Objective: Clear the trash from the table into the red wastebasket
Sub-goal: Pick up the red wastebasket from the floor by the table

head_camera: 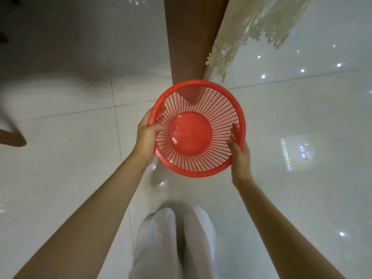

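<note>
The red wastebasket (217, 168), a round slatted plastic basket with a solid bottom, hangs above the floor in the middle of the head view, and nothing lies inside it. My left hand (147, 137) grips its left rim, fingers curled over the edge into the basket. On the opposite rim, my right hand (239, 154) holds on with its fingertips showing through the slats. No trash is visible.
A brown wooden table leg (187, 41) rises just behind the basket, with a cream lace tablecloth (261, 27) hanging at its right. Glossy white floor tiles (70, 168) surround me. My white trouser legs (175, 238) are below. Another brown leg (12, 137) shows at far left.
</note>
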A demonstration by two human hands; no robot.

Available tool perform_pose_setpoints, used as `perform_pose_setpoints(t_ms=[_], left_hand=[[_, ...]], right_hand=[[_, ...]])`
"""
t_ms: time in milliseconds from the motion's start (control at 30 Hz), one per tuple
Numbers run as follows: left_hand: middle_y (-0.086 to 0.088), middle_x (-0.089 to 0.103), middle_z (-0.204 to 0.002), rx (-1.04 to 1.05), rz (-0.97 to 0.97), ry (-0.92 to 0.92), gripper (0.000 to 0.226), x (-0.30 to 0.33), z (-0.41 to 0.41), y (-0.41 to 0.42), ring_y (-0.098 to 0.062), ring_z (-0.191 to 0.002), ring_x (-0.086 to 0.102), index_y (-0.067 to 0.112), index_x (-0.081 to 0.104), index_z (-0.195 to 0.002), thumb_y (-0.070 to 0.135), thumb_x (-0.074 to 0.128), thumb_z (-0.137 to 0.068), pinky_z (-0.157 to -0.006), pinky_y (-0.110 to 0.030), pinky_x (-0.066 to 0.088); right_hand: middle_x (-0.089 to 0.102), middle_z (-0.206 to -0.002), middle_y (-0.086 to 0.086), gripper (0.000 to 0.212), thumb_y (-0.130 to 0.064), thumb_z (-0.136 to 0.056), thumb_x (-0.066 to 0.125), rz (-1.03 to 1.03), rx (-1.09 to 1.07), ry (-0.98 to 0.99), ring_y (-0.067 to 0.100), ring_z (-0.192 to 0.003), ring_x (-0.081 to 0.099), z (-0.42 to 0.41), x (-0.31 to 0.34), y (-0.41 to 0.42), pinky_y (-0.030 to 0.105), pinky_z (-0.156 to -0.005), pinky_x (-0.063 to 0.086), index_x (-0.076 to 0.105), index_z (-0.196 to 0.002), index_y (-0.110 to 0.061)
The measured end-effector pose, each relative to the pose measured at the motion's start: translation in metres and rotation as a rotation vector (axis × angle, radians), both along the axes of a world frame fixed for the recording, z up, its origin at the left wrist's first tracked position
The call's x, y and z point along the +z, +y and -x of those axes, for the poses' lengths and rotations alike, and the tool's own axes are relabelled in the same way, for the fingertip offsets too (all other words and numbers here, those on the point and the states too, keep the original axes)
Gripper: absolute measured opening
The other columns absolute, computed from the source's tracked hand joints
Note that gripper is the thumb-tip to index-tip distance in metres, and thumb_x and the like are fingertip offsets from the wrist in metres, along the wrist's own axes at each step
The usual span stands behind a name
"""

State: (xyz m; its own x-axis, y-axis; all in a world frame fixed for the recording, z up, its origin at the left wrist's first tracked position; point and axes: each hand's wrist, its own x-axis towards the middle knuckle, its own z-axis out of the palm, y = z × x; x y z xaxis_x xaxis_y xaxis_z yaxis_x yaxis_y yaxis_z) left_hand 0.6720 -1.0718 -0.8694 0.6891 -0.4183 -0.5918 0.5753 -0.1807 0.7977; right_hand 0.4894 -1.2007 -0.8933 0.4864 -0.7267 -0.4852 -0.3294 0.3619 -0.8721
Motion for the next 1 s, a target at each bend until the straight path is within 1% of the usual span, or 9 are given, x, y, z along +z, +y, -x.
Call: perform_pose_setpoints(t_ms=[100, 233, 333, 433, 567, 700, 800, 900, 1000], left_hand=[[0.0, 0.069, -0.104, -0.025, 0.028, 0.022, 0.046, 0.074, 0.011, 0.013, -0.019, -0.091, 0.071, 0.026, 0.059, -0.112, -0.009, 0.051, -0.083, -0.07, -0.032, 0.061], [0.007, 0.073, -0.098, -0.086, 0.079, 0.02, 0.047, 0.196, 0.029, 0.037, -0.016, -0.091, 0.072, 0.03, 0.062, -0.111, -0.004, 0.056, -0.078, -0.067, -0.029, 0.059], [0.011, 0.074, -0.098, -0.126, 0.105, -0.011, 0.049, 0.298, 0.041, 0.052, -0.012, -0.091, 0.072, 0.031, 0.06, -0.113, -0.001, 0.056, -0.076, -0.069, -0.028, 0.059], [0.008, 0.073, -0.101, -0.117, 0.139, -0.047, 0.053, 0.398, 0.046, 0.066, -0.014, -0.094, 0.07, 0.031, 0.06, -0.116, 0.001, 0.059, -0.072, -0.072, -0.029, 0.058], [0.005, 0.074, -0.097, -0.023, 0.211, -0.09, 0.059, 0.517, 0.053, 0.076, -0.017, -0.091, 0.07, 0.021, 0.061, -0.118, -0.004, 0.056, -0.065, -0.075, -0.033, 0.058], [-0.016, 0.062, -0.119, 0.045, 0.275, -0.161, 0.073, 0.615, 0.067, 0.082, -0.032, -0.109, 0.059, 0.003, 0.048, -0.135, -0.007, 0.055, -0.063, -0.096, -0.049, 0.049], [-0.016, 0.061, -0.12, 0.101, 0.324, -0.199, 0.072, 0.669, 0.078, 0.089, -0.029, -0.106, 0.062, 0.005, 0.048, -0.136, -0.007, 0.055, -0.065, -0.088, -0.044, 0.055], [-0.012, 0.064, -0.112, 0.179, 0.394, -0.259, 0.068, 0.701, 0.085, 0.096, -0.024, -0.099, 0.064, 0.008, 0.054, -0.128, -0.008, 0.052, -0.062, -0.081, -0.038, 0.057], [-0.008, 0.067, -0.106, 0.218, 0.435, -0.296, 0.071, 0.723, 0.085, 0.102, -0.019, -0.093, 0.066, 0.006, 0.053, -0.13, -0.009, 0.05, -0.06, -0.078, -0.036, 0.057]], right_hand=[[0.065, -0.123, 0.003, 0.042, -0.026, -0.09, 0.047, -0.023, -0.028, -0.038, 0.015, -0.106, 0.067, 0.012, 0.077, 0.012, 0.031, -0.082, 0.058, 0.049, -0.132, -0.021], [0.07, -0.111, -0.011, 0.036, -0.011, -0.096, 0.041, -0.086, -0.087, -0.1, 0.011, -0.102, 0.068, 0.028, 0.209, 0.028, 0.026, -0.077, 0.057, 0.052, -0.127, -0.026], [0.073, -0.108, -0.006, 0.035, -0.01, -0.093, 0.042, -0.144, -0.112, -0.145, 0.018, -0.102, 0.069, 0.038, 0.317, 0.037, 0.034, -0.08, 0.058, 0.058, -0.12, -0.026], [0.073, -0.107, -0.006, 0.034, -0.011, -0.092, 0.043, -0.164, -0.124, -0.235, 0.018, -0.101, 0.069, 0.041, 0.417, 0.042, 0.032, -0.077, 0.058, 0.058, -0.12, -0.024], [0.071, -0.113, -0.002, 0.036, -0.017, -0.089, 0.046, -0.148, -0.065, -0.324, 0.024, -0.106, 0.067, 0.041, 0.531, 0.048, 0.041, -0.084, 0.057, 0.056, -0.123, -0.024], [0.069, -0.116, 0.002, 0.036, -0.014, -0.092, 0.045, -0.102, -0.031, -0.4, 0.026, -0.108, 0.066, 0.039, 0.62, 0.052, 0.042, -0.084, 0.057, 0.053, -0.127, -0.019], [0.062, -0.123, 0.016, 0.043, -0.016, -0.09, 0.048, -0.034, -0.006, -0.477, 0.034, -0.11, 0.063, 0.042, 0.671, 0.057, 0.05, -0.088, 0.055, 0.047, -0.133, -0.009], [0.065, -0.114, 0.01, 0.043, -0.013, -0.087, 0.049, 0.035, -0.013, -0.561, 0.024, -0.101, 0.067, 0.039, 0.707, 0.056, 0.038, -0.079, 0.057, 0.048, -0.13, -0.004], [0.069, -0.105, 0.002, 0.039, -0.01, -0.086, 0.048, 0.068, 0.023, -0.625, 0.016, -0.095, 0.068, 0.03, 0.733, 0.06, 0.029, -0.074, 0.057, 0.05, -0.126, -0.006]])
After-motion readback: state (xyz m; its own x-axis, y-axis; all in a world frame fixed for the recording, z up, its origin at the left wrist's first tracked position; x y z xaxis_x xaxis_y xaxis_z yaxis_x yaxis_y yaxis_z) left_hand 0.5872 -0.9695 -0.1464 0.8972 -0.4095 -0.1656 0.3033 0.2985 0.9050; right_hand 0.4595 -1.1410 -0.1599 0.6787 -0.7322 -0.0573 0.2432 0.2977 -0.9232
